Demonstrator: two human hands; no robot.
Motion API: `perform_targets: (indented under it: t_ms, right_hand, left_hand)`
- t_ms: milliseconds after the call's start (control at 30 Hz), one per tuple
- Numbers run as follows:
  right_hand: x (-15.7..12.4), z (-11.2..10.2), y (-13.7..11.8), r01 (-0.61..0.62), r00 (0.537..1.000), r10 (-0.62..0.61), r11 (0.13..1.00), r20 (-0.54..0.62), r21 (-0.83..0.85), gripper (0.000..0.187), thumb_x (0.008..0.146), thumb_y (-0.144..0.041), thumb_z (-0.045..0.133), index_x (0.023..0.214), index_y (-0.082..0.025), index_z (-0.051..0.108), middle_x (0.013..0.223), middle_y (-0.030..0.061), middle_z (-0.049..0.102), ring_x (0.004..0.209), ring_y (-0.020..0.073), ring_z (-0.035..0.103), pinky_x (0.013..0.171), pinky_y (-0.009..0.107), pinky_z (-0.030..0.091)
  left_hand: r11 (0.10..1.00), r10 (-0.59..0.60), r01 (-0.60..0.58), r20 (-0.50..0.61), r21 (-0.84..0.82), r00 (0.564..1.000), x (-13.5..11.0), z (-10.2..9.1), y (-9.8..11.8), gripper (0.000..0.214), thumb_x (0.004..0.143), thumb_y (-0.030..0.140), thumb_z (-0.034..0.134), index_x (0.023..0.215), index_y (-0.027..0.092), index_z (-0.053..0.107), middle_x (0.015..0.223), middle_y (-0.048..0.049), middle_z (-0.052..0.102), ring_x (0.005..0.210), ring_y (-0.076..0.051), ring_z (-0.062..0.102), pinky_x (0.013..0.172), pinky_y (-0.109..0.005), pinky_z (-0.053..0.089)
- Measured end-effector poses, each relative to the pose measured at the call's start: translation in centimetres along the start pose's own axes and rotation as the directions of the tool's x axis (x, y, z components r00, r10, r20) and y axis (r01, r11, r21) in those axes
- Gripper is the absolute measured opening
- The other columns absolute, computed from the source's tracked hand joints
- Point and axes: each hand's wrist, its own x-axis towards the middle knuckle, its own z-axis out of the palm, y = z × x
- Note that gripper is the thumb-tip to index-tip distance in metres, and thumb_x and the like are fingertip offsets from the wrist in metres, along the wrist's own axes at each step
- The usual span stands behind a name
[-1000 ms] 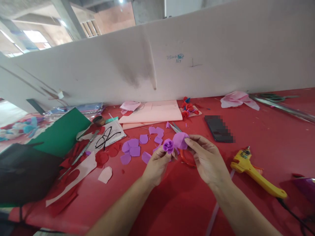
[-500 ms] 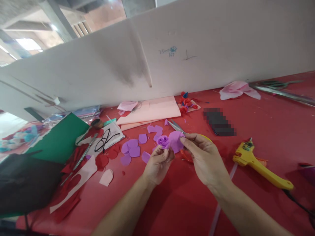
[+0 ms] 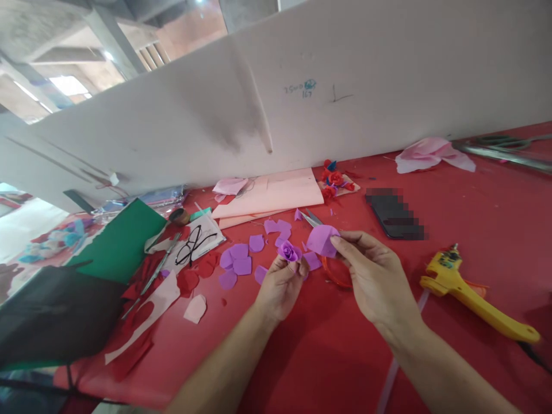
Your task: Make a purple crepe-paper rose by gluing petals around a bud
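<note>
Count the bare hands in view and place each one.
2: the left hand, holding a purple rose, and, to its right, the right hand, holding a purple petal. No others show.

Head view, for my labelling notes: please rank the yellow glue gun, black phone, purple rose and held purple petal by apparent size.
1. Yellow glue gun
2. Black phone
3. Purple petal in the right hand
4. Purple rose in the left hand

Plain purple on the rolled rose-shaped flower and rounded petal; mostly yellow on the pistol-shaped glue gun; pale pink on flat sheets near the far edge of the red desk.
</note>
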Motion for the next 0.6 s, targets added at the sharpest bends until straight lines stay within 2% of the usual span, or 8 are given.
perform_targets:
  t_ms: [67, 233, 333, 500, 600]
  right_hand:
    - [0.18, -0.09, -0.07, 0.02, 0.999, -0.021, 1.0, -0.024, -0.018, 0.015, 0.068, -0.029, 0.08, 0.078, -0.024, 0.07, 0.069, -0.0031, 0.068, 0.066, 0.0119, 0.061, 0.069, 0.027, 0.05]
    - [0.24, -0.09, 0.04, 0.022, 0.999, -0.022, 1.0, -0.033, -0.022, 0.013, 0.068, -0.028, 0.08, 0.076, -0.024, 0.07, 0.069, -0.0029, 0.068, 0.066, 0.0115, 0.06, 0.067, 0.025, 0.049]
    - [0.29, -0.14, 0.16, 0.019, 1.0, -0.019, 0.999, -0.02, -0.026, 0.013, 0.068, -0.028, 0.079, 0.077, -0.024, 0.071, 0.07, -0.0029, 0.068, 0.065, 0.011, 0.059, 0.068, 0.026, 0.049]
    - [0.59, -0.39, 0.33, 0.042, 0.999, -0.042, 0.999, -0.033, -0.014, 0.016, 0.067, -0.029, 0.08, 0.078, -0.023, 0.071, 0.071, -0.0022, 0.069, 0.065, 0.0121, 0.06, 0.071, 0.029, 0.049]
    - [0.66, -0.46, 0.38, 0.037, 0.999, -0.038, 0.999, -0.039, -0.013, 0.017, 0.066, -0.029, 0.081, 0.077, -0.023, 0.071, 0.073, -0.0018, 0.07, 0.069, 0.0131, 0.061, 0.073, 0.03, 0.05]
  left_hand:
    - [0.999, 0.006, -0.006, -0.007, 0.043, 1.0, 0.03, -0.06, 0.18, 0.031, 0.064, 0.034, 0.08, 0.068, 0.018, 0.053, 0.063, 0.0027, 0.049, 0.062, -0.01, 0.044, 0.067, -0.027, 0.034]
    - [0.963, 0.016, -0.025, 0.039, 0.268, 0.999, -0.29, -0.21, 0.54, 0.021, 0.083, 0.034, 0.062, 0.075, 0.019, 0.05, 0.058, 0.0026, 0.054, 0.056, -0.011, 0.046, 0.063, -0.027, 0.034]
    - [0.941, -0.007, -0.009, 0.044, 0.339, 0.999, -0.42, -0.08, 0.63, 0.02, 0.085, 0.036, 0.06, 0.079, 0.019, 0.05, 0.062, 0.001, 0.059, 0.06, -0.012, 0.05, 0.066, -0.027, 0.036]
    - [0.966, 0.042, -0.035, -0.022, 0.258, 0.999, -0.15, -0.03, 0.76, 0.024, 0.078, 0.035, 0.069, 0.078, 0.017, 0.053, 0.067, 0.0033, 0.052, 0.062, -0.008, 0.044, 0.064, -0.022, 0.033]
    - [0.979, 0.066, -0.069, 0.022, 0.193, 0.998, 0.08, -0.33, 0.83, 0.021, 0.078, 0.032, 0.07, 0.08, 0.017, 0.056, 0.065, 0.0036, 0.05, 0.062, -0.007, 0.043, 0.063, -0.021, 0.033]
